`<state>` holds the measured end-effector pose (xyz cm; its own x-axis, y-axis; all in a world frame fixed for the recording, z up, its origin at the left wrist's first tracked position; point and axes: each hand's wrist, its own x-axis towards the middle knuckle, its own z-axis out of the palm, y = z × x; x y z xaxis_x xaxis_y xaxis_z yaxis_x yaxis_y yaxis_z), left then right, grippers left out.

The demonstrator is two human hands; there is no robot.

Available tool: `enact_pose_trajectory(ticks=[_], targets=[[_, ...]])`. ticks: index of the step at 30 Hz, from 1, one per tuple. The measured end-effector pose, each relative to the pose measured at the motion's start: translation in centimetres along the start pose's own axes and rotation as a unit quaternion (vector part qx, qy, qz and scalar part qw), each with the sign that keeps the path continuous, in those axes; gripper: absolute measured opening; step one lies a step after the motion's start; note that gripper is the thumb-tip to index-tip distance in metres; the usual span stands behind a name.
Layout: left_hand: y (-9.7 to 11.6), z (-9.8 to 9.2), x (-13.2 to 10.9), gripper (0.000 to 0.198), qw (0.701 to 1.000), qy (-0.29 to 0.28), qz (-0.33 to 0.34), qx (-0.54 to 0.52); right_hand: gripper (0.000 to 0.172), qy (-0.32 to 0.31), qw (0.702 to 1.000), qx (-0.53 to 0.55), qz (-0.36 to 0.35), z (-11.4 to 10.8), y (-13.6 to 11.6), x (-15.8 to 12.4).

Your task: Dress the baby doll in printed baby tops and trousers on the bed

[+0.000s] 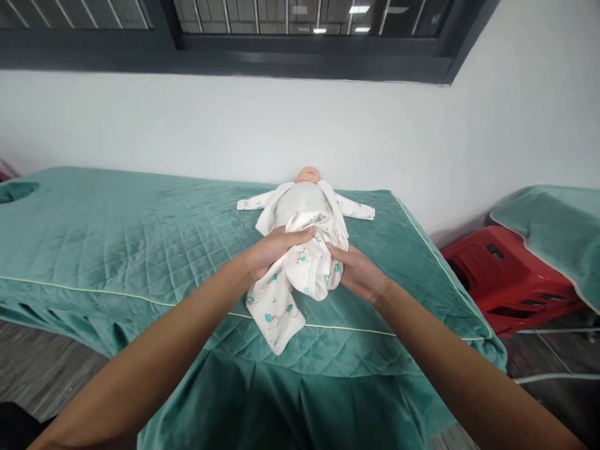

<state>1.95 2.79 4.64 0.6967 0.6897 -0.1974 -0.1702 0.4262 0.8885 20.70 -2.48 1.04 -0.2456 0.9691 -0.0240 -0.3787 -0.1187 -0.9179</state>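
Note:
A baby doll (309,174) lies on its back on a green quilted bed, its head towards the wall. Its white printed jacket (359,209) has both sleeves spread wide, with a plain pale layer (302,199) over the chest. Bunched white baby pants (307,265) with a teal print cover the doll's lower body, one leg part hanging towards me. My left hand (276,247) is closed on the pants from the left, thumb on top. From the right, my right hand (354,269) grips the same cloth, thumb uppermost. The doll's legs are mostly hidden by the fabric.
The green bed cover (117,231) has pale piping and a pleated skirt, with a face hole at far left. Behind it rise a white wall (187,125) and a barred window (304,25). Red plastic stools (510,275) stand at right beside another green-covered surface (553,219).

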Motion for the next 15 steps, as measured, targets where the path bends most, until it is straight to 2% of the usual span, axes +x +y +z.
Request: enact_pose_trajectory(ticks=[5, 9, 12, 15], targets=[[0.5, -0.2, -0.5, 0.041, 0.997, -0.020, -0.002, 0.076, 0.046, 0.000, 0.999, -0.023, -0.042, -0.5, -2.7, 0.3], [0.8, -0.2, -0.3, 0.038, 0.992, -0.004, 0.008, 0.129, 0.045, -0.040, 0.994, -0.104, 0.007, 0.7, -2.8, 0.2], [1.0, -0.2, -0.4, 0.043, 0.982, 0.010, -0.049, 0.182, 0.044, -0.022, 0.990, -0.135, 0.035, 1.2, -2.1, 0.0], [1.2, -0.6, -0.7, 0.046, 0.974, -0.017, -0.100, 0.204, 0.043, 0.020, 0.994, -0.105, 0.035, 1.0, -1.6, 0.1]])
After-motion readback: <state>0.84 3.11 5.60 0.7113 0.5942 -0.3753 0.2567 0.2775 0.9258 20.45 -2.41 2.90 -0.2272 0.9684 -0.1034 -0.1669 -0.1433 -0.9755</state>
